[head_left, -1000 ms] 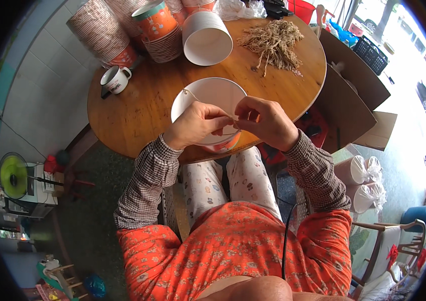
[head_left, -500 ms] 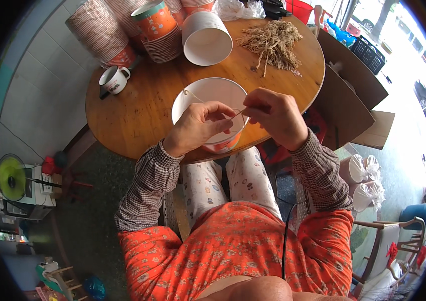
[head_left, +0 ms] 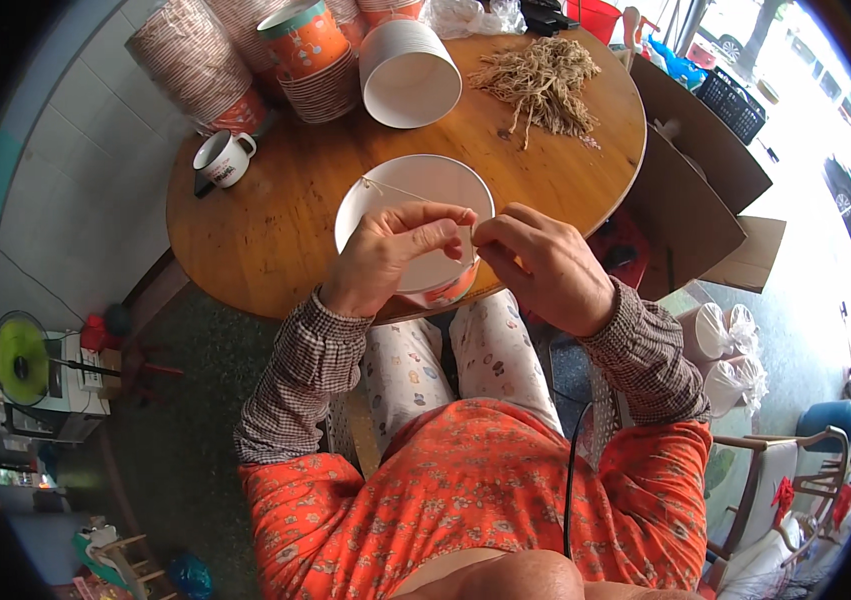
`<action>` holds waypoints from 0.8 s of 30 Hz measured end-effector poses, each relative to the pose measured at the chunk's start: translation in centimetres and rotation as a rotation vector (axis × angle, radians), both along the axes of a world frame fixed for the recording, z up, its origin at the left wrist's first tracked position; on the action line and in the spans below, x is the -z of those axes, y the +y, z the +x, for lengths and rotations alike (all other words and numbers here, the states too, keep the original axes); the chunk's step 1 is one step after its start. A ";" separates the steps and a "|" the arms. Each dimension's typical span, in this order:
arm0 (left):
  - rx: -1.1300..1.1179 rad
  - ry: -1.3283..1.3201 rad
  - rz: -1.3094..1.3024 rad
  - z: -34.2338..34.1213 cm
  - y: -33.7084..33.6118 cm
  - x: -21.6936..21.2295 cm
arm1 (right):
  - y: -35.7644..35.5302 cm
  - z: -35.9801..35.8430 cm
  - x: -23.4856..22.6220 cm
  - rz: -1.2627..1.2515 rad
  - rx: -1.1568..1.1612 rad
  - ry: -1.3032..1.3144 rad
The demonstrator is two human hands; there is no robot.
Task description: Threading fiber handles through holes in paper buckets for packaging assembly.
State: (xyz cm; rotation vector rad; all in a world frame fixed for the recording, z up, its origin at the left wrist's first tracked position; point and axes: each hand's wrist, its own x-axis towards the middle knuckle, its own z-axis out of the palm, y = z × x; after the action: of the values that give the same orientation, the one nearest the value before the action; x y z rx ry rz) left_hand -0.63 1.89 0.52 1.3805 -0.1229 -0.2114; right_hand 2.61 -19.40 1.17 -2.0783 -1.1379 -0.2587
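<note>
Where cord (head_left: pixel 408 192) runs btwn L fingers (head_left: pixel 435 213) & R fingers (head_left: pixel 503 233), tub's (head_left: pixel 445 183) below.

No wording can be read for certain: the white dark-rimmed mug (head_left: pixel 226 166), standing toward the left edge of the round wooden surface (head_left: pixel 265 225), bears a short dark print on its outer wall, with a fainter reddish line just above it, both too small and blurred to make out
</note>
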 end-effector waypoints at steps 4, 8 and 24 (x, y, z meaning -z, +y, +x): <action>0.070 -0.214 0.223 -0.4 -0.8 -0.1 | 0.1 0.0 -0.4 0.048 -0.048 -0.120; 0.070 -0.300 0.458 -0.7 -1.3 0.0 | 0.0 0.6 -0.2 0.097 -0.027 -0.129; -0.171 -0.321 0.345 -0.8 -1.5 0.2 | 1.3 0.5 3.0 0.384 0.035 0.307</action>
State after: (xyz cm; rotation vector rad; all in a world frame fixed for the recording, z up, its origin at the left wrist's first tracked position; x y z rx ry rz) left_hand -1.46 0.43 0.28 1.7537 -0.2428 0.1410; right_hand 3.08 -18.14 -1.79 -1.7272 -0.7971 -0.1529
